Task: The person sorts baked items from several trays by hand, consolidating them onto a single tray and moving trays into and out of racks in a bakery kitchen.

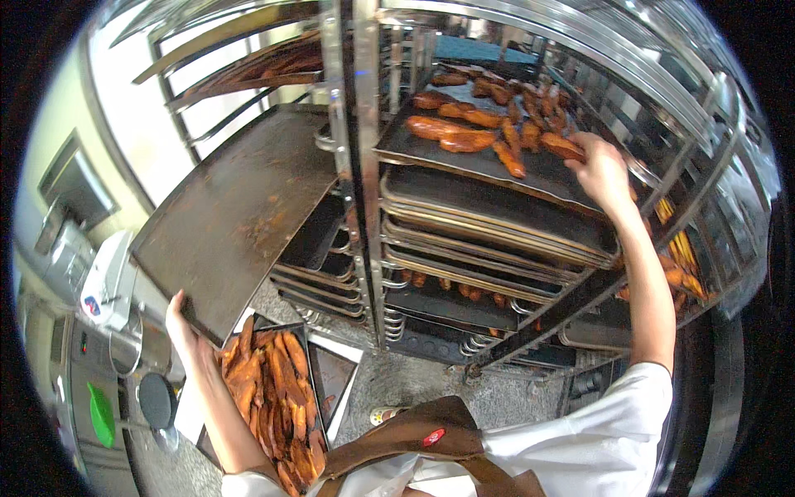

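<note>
My right hand point(597, 163) grips one glazed brown piece of food point(562, 146) at the right side of a dark baking tray point(497, 180) in the metal rack. More glazed pieces point(456, 133) lie on that tray, many towards its back. With my left hand point(186, 323) I hold the near corner of a large dark tray point(242, 199), tilted, with brown residue on it; its far end reaches the left rack. Below my left arm stands a deep tray point(318, 397) heaped with long browned pieces point(273, 385).
Metal rack uprights point(366, 186) stand in the middle. Stacked trays point(484, 230) fill the levels below the food tray. Another loaded tray point(267, 81) is at upper left. A mixer point(109, 279) and a green object point(101, 415) are at far left, more food point(683, 276) at right.
</note>
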`<state>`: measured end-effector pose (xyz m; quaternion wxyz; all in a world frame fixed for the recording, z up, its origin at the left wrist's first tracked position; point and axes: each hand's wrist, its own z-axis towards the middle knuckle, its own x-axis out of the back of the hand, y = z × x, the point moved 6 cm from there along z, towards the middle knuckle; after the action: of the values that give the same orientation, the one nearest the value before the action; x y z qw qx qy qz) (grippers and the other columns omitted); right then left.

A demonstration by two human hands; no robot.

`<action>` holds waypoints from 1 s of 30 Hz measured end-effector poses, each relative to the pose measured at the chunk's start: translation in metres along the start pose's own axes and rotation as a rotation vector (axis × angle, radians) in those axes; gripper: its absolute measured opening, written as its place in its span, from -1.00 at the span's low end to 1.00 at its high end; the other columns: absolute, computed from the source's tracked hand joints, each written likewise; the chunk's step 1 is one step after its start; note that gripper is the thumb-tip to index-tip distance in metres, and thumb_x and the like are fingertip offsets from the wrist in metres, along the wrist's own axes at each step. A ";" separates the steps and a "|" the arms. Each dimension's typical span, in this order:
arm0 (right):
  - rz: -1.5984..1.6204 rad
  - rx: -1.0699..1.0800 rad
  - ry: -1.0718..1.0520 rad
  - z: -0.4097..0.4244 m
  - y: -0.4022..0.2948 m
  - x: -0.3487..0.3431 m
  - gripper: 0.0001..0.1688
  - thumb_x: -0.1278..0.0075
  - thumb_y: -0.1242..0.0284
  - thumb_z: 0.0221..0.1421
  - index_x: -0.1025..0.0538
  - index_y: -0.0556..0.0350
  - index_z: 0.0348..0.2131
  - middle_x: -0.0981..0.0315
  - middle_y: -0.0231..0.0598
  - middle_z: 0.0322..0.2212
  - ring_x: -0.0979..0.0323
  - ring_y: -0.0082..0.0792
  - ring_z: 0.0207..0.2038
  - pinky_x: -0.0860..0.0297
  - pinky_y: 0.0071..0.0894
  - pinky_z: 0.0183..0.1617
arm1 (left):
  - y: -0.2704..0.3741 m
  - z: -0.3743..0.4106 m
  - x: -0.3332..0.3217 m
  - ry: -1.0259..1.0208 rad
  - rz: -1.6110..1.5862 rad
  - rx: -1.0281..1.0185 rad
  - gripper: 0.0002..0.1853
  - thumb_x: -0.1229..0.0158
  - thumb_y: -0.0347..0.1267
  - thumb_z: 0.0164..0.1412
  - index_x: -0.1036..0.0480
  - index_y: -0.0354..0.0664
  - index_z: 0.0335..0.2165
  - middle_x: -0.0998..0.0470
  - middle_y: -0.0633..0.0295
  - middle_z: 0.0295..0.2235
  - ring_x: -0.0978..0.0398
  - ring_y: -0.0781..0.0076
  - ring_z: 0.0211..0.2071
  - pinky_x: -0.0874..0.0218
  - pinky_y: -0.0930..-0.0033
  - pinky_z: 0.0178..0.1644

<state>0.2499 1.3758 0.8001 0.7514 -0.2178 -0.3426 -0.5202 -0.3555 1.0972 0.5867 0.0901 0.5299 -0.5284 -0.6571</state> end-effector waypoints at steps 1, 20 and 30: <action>0.005 -0.026 -0.049 -0.001 -0.007 0.000 -0.50 -0.17 0.45 -0.18 -0.46 0.08 -0.14 -0.45 -0.07 -0.22 -0.40 -0.09 -0.12 -0.31 -0.19 -0.05 | 0.002 -0.017 -0.011 0.005 -0.010 -0.006 -0.68 -0.05 -0.30 0.07 -0.37 -0.31 -0.25 -0.47 0.13 -0.30 -0.44 0.23 -0.24 -0.28 0.21 -0.11; 1.294 -0.511 -0.264 -0.143 -0.048 0.014 -0.65 0.13 0.29 0.20 -0.46 0.25 -0.24 -0.49 -0.28 -0.37 -0.41 -0.57 -0.35 -0.31 -0.63 -0.34 | -0.010 -0.033 -0.017 0.046 -0.116 -0.012 -0.61 -0.03 -0.26 0.09 -0.34 -0.32 -0.16 -0.46 0.10 -0.21 -0.44 0.18 -0.21 -0.27 0.18 -0.07; 1.867 -0.752 -0.414 -0.121 -0.054 -0.022 -0.23 0.35 -0.05 0.21 -0.26 0.32 0.03 -0.50 -0.07 -0.38 -0.45 -0.44 -0.45 -0.40 -0.61 -0.47 | -0.014 -0.070 -0.018 0.127 -0.122 -0.115 -0.72 -0.07 -0.33 0.06 -0.37 -0.29 -0.26 -0.47 0.16 -0.31 -0.45 0.30 -0.28 -0.31 0.28 -0.17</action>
<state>0.2293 1.2870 0.7016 0.6657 -0.7042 0.0256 0.2455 -0.2868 1.0734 0.5949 0.1133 0.5957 -0.4499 -0.6556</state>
